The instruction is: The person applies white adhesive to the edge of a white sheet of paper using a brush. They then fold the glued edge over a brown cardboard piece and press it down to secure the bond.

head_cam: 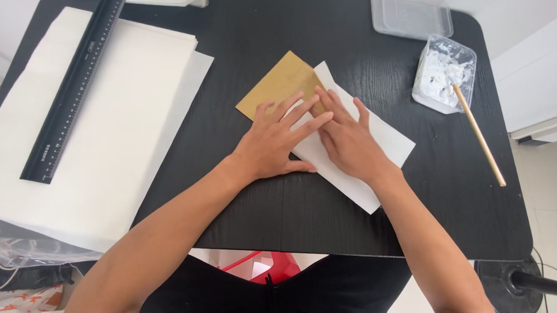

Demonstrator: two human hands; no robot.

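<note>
both hands lie flat, fingers spread, left hand (277, 144) and right hand (348, 142) pressing a white paper sheet (387, 142) over a tan card (281, 82) mid-counter (350, 221). best smoothed outward with even pressure, so no wrinkles form.

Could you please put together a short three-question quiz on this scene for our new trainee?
1. True or false: both hands, the left hand and the right hand, press flat on the white paper sheet that overlaps the tan card.
2. Which thing lies on the stack of large white sheets? A) scissors B) black ruler C) stapler
3. Fill in: the wooden stick rests with one end in the clear tub of white ____.

Key: 1 true; 2 B; 3 paste.
</note>
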